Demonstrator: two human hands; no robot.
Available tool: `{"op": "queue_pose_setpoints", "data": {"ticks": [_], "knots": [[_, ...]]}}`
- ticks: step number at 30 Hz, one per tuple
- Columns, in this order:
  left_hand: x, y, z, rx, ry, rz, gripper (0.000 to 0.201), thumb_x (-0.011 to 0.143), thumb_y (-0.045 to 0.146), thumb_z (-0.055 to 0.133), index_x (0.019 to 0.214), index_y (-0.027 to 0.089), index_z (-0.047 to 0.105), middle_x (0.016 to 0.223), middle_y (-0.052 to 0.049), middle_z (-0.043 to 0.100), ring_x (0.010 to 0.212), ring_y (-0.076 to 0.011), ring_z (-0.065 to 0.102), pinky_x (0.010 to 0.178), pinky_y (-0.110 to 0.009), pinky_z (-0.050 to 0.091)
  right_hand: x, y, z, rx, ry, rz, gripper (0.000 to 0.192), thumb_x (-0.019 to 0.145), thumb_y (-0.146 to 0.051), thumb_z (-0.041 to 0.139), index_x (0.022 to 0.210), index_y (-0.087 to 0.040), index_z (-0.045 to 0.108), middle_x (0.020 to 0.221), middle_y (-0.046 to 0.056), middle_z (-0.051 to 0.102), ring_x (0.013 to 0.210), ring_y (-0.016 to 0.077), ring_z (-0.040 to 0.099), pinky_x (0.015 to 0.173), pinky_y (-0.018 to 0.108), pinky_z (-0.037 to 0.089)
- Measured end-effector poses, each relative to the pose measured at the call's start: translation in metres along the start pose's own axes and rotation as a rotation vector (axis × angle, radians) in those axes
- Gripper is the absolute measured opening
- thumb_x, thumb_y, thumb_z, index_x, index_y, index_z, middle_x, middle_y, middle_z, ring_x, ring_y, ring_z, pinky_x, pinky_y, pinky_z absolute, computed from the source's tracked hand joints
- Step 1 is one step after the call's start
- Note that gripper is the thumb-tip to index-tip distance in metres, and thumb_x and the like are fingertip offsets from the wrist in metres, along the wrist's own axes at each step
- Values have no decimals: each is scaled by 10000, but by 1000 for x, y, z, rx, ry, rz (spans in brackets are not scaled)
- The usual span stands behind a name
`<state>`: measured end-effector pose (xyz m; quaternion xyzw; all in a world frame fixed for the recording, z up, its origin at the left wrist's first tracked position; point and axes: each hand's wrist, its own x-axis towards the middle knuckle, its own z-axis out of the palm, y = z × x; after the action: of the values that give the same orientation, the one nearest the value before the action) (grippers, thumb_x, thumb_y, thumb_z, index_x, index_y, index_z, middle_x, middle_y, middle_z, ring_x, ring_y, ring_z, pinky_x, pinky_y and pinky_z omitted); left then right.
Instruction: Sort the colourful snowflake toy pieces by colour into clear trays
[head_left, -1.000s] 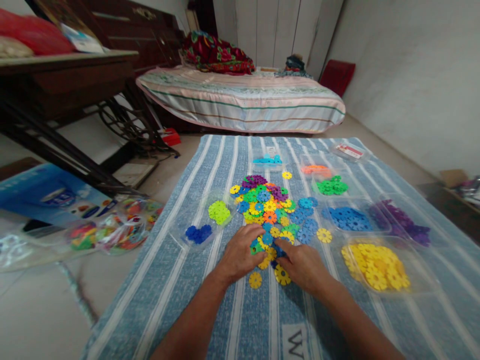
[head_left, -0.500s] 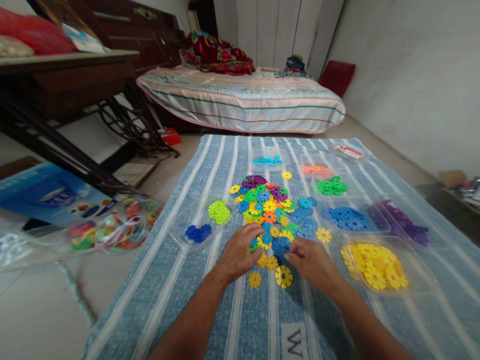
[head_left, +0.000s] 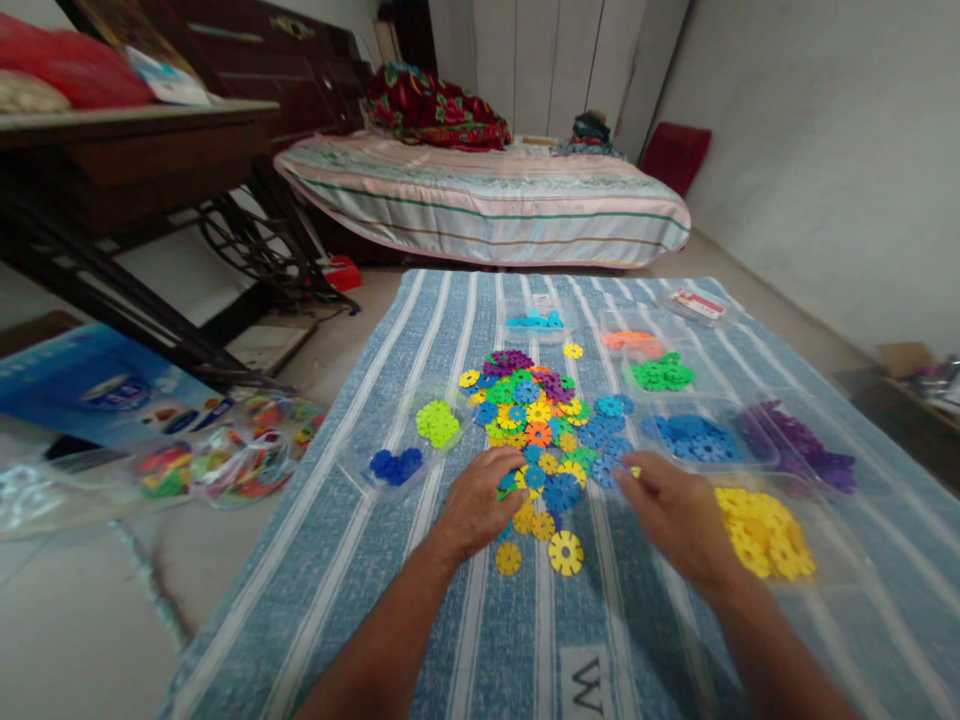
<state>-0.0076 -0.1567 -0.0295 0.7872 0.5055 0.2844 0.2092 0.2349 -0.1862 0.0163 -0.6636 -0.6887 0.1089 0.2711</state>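
Head view: left hand (head_left: 480, 502) palm-down, fingers loosely spread, holding nothing, on near edge of mixed disc pile (head_left: 544, 425) mid-cloth (head_left: 480, 620); right hand (head_left: 679, 515) beside yellow-disc tray (head_left: 840, 565), grip can't tell.

Right hand (head_left: 679, 515) moved right, off the near edge of the mixed pile of discs (head_left: 544, 425), now between the pile and the tray of yellow discs (head_left: 761, 530), fingertips over the loose yellow disc that lay right of the pile, which is mostly hidden. The big yellow disc (head_left: 565, 552) near the pile, once under that hand, lies uncovered. Left hand (head_left: 480, 500) barely shifted, fingertips on the pile's near edge.
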Motion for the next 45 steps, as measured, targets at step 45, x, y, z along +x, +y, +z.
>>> {"op": "queue_pose_setpoints", "data": {"ticks": [45], "knots": [[0,-1,3,-26,43,5,235,785,207,540,995,209,645,1111,-64,652,1074,-196,580,964,-366,456,-19,-7,-24,84,-137,96,288,813,-453,454,651,-233,546,547,-27,555,512,130,525,508,236,353]]}}
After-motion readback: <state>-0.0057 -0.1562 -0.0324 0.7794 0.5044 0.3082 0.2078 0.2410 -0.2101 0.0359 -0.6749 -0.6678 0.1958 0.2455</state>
